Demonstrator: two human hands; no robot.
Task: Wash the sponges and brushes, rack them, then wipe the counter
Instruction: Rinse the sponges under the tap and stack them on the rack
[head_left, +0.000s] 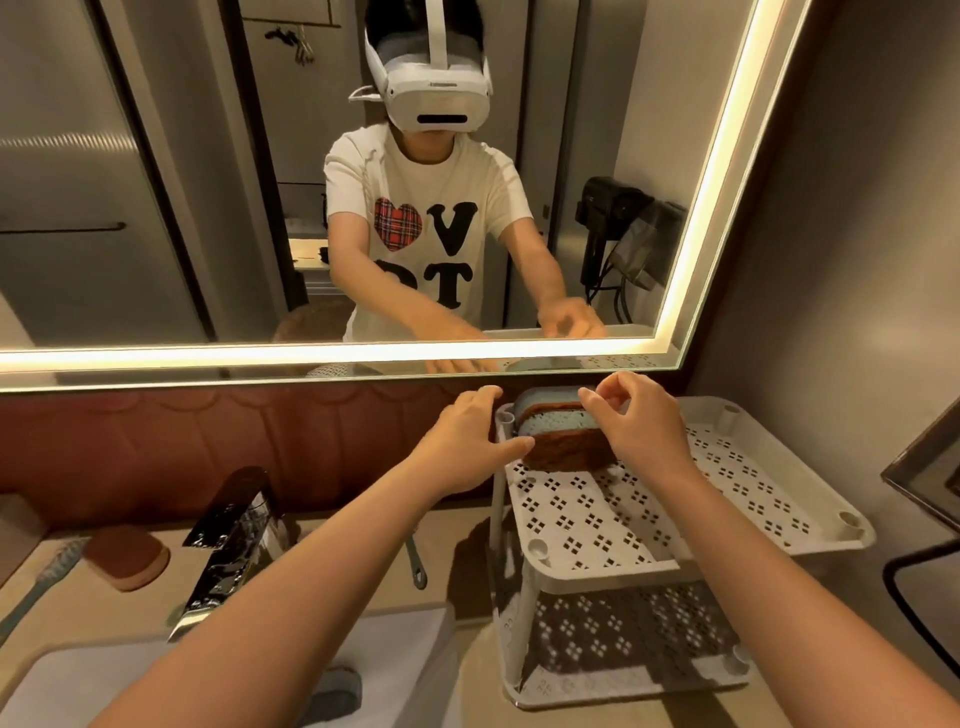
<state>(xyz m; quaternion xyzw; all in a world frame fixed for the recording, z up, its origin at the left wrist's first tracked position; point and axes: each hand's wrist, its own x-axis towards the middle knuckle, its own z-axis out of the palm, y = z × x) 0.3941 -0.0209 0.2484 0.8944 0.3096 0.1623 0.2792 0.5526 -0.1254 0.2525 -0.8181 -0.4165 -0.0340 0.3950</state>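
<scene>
Sponges (558, 428) stacked at the back left corner of the rack's top tray (649, 525) — blue foam over rust scrub pads. Likely light, soft, squashy, perhaps wet; best pinched across the short sides. Left hand (470, 441) spread flat, empty, beside the stack. Right hand (641, 421) loosely curled over it — fingertips near, grip unclear.

two blue-and-brown sponges (558, 431) stand on edge, side by side, at the back left corner of the white rack's top tier (649, 519). a brown sponge (127, 564) and a teal brush (39, 582) lie on the worktop (467, 582) left of the tap.
</scene>
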